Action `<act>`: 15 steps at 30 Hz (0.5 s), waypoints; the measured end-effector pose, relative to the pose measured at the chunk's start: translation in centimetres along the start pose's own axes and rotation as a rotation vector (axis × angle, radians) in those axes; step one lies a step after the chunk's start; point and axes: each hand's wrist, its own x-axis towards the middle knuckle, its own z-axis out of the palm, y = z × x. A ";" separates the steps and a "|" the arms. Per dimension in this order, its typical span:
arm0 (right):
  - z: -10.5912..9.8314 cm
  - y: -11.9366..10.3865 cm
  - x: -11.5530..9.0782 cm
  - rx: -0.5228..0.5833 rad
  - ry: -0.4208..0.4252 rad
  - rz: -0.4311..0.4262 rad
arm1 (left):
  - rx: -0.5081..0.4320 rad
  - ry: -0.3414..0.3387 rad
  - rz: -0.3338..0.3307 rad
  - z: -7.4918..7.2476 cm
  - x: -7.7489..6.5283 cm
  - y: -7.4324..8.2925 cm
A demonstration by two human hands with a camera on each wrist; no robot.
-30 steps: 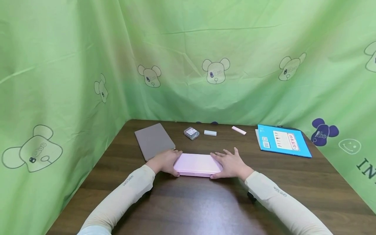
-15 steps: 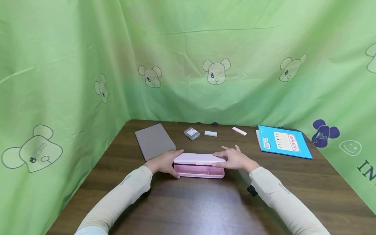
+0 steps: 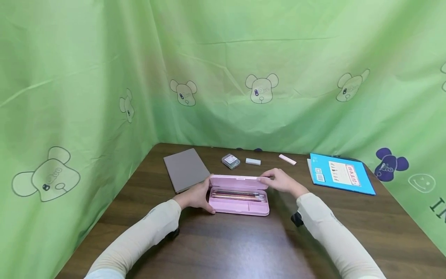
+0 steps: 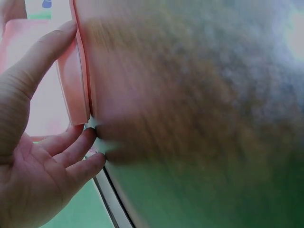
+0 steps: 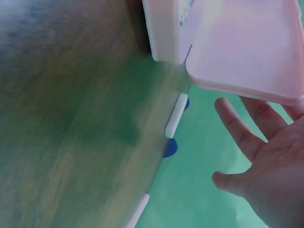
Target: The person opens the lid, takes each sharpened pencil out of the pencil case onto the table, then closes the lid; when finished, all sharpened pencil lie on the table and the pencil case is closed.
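A pink pencil case (image 3: 240,212) lies on the dark wooden table with its lid (image 3: 240,183) raised and tilted back. Several pencils (image 3: 238,195) lie in the rear of its tray, with a divided compartment in front. My left hand (image 3: 196,196) grips the case's left end, thumb at the front corner and fingers behind. At the lid's right end, my right hand (image 3: 281,181) pinches its edge. The right wrist view shows the lid's inner face (image 5: 247,47), with the last fingers of the right hand (image 5: 280,156) spread below it.
Behind the left hand lies a grey notebook (image 3: 186,168). Along the back are a small clear box with a label (image 3: 230,161), a pale blue block (image 3: 253,161) and a pink strip (image 3: 287,159). A blue booklet (image 3: 343,173) is at the right, near a green curtain (image 3: 223,116).
The lid, closed a second ago, has swung up and back with my right hand, uncovering the tray and pencils. My left hand has stayed at the case's left end.
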 end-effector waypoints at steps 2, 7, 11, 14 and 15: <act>-0.1 0.3 0.4 0.048 0.023 0.014 | -0.008 -0.008 -0.005 0.1 0.0 0.0; -0.5 1.2 1.5 0.151 0.091 0.034 | -0.020 -0.024 -0.033 0.0 0.0 0.0; -0.5 1.9 2.2 0.213 0.148 0.064 | -0.014 -0.024 -0.031 -0.1 0.0 0.1; -0.2 2.5 2.6 0.228 0.194 0.086 | -0.002 -0.026 -0.027 -0.1 -0.1 0.2; 0.0 2.7 2.7 0.230 0.207 0.086 | 0.003 -0.027 -0.028 -0.1 -0.1 0.2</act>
